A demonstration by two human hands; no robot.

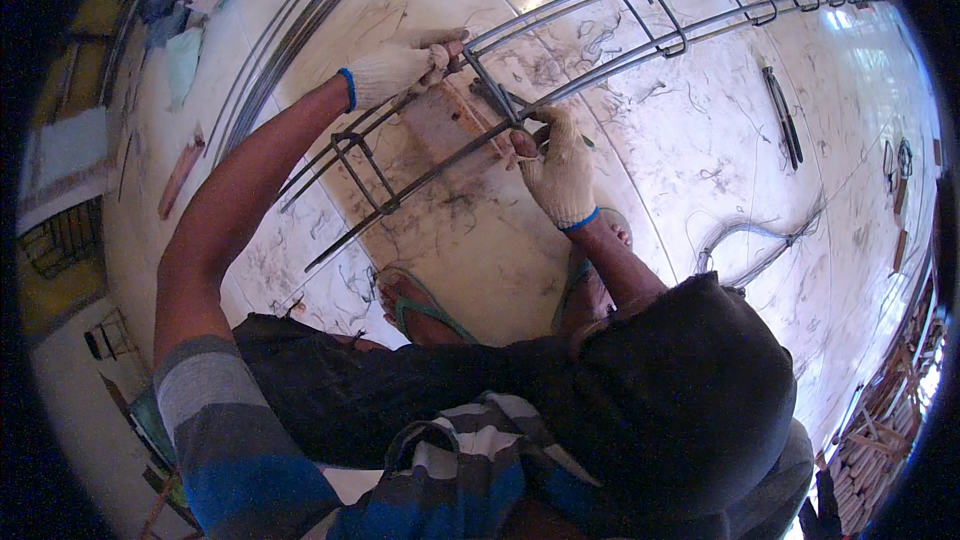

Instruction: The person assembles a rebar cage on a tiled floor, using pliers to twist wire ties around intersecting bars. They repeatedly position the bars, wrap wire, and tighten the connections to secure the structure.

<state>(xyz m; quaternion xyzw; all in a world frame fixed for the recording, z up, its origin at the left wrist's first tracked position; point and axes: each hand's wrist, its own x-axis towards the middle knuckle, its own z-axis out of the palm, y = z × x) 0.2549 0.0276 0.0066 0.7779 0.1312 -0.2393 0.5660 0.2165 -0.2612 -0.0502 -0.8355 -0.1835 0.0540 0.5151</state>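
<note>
A long rebar cage (pixel 590 80) of parallel steel bars with square stirrups runs from near my feet to the far right. My left hand (pixel 398 75), in a white knit glove with a blue cuff, closes its fingers on the upper corner of a stirrup (pixel 484 78), against the upper bar. At that stirrup's lower corner is my right hand (pixel 560 170), gloved alike. Its fingers are curled round a dark metal hand tool (pixel 520 100), mostly hidden by the glove, with the thumb beside the lower bar. Another stirrup (pixel 362 172) sits by the cage's near end.
Loose long bars (pixel 285 35) lie at the left, near a short wood piece (pixel 181 177). A wooden block (pixel 440 120) is under the cage. To the right lie a dark long-handled tool (pixel 782 118) and a bundle of thin tie wire (pixel 765 240). Wire scraps litter the tiles.
</note>
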